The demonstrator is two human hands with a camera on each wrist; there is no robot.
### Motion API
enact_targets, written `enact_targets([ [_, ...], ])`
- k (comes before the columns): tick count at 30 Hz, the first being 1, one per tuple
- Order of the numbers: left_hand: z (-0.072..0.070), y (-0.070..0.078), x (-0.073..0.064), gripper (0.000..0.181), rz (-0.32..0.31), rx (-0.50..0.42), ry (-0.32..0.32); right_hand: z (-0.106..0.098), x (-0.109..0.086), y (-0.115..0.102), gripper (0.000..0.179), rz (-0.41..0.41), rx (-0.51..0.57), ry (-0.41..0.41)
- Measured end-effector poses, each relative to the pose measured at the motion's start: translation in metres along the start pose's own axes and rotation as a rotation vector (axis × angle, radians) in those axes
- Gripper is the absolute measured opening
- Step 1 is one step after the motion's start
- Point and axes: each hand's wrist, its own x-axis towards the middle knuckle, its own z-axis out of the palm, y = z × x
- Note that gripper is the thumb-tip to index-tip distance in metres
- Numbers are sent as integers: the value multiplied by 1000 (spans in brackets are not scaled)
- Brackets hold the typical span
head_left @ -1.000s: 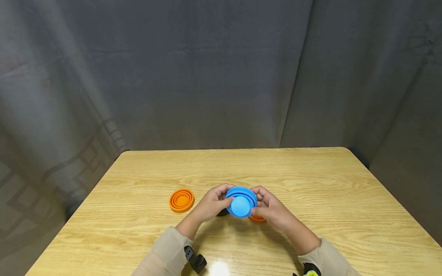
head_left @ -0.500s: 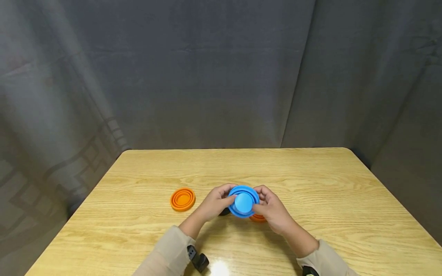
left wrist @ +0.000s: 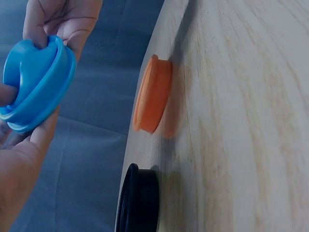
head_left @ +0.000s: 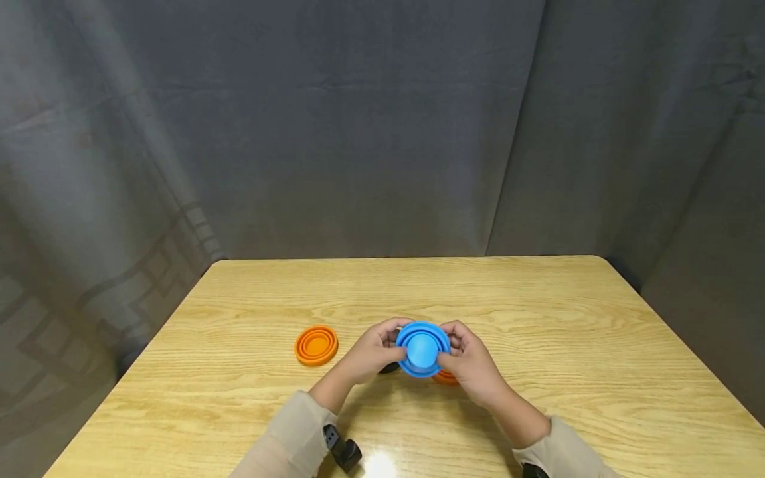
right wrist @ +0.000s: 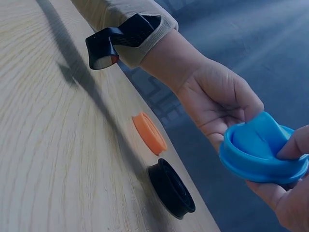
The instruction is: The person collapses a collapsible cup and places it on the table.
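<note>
Both hands hold a blue collapsible cup (head_left: 422, 350) above the table, its ringed face turned toward the head camera. The left hand (head_left: 373, 350) grips the left side of its rim, thumb on the inner rings. Opposite it, the right hand (head_left: 472, 365) grips the right side, its thumb also pressing the inside. Both wrist views show the cup's inner part (right wrist: 258, 137) standing up unevenly past the rim. Partly hidden behind the hands, a black collapsible cup (head_left: 390, 368) and an orange-red one (head_left: 445, 378) lie flat on the table.
Left of the hands, another orange collapsible cup (head_left: 315, 345) lies flat on the wooden table (head_left: 538, 312). Grey curtains (head_left: 370, 133) hang behind the table. A black wrist camera (head_left: 342, 449) is strapped at the left sleeve.
The left thumb has slid down along the inside of the blue cup. The cup has shifted slightly right in view, and its centre disc faces the head camera more squarely.
</note>
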Motion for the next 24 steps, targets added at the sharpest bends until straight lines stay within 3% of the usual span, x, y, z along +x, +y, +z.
enact_targets([
  [5, 6, 15, -4, 37, 30, 118, 63, 3, 1, -1, 28, 0, -2, 57],
  [12, 12, 30, -8, 37, 37, 169, 96, 5, 2, -1, 29, 45, -19, 105],
  [16, 12, 28, -7, 36, 39, 165, 92, 4, 2, -1, 29, 49, -38, 101],
  [20, 6, 17, -4, 35, 47, 129, 64, -1, 3, -1, 28, 49, -46, 44],
  [24, -2, 3, -1, 35, 40, 48, -21, -11, 4, -2, 29, 46, -59, -52],
])
